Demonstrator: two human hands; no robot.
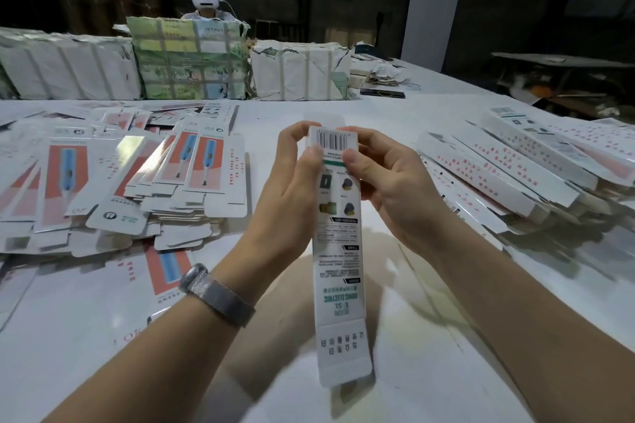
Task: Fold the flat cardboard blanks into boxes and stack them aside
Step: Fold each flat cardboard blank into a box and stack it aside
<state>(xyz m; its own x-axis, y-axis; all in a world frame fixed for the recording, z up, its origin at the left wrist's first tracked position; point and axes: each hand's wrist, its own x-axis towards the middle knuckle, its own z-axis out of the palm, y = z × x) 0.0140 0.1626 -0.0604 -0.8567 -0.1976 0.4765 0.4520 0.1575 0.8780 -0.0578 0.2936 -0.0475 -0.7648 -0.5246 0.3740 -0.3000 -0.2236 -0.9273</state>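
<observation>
Across the broad white table (pixel 429 106), to either side of the grip, glossy printed card is lying in heaps: flat blanks (pixel 144 189) fanning out to its left, folded boxes (pixel 522 168) stacking to its right. Between them the long narrow box (pixel 338 251) is hanging upright, smooth and crisply creased. Both hands are pinching its upper end, left hand (pixel 292 182) and right hand (pixel 388 178) thumbs pressing beside the barcode; the top flap is likely being closed. Next it probably needs tucking, then the lower flap.
</observation>
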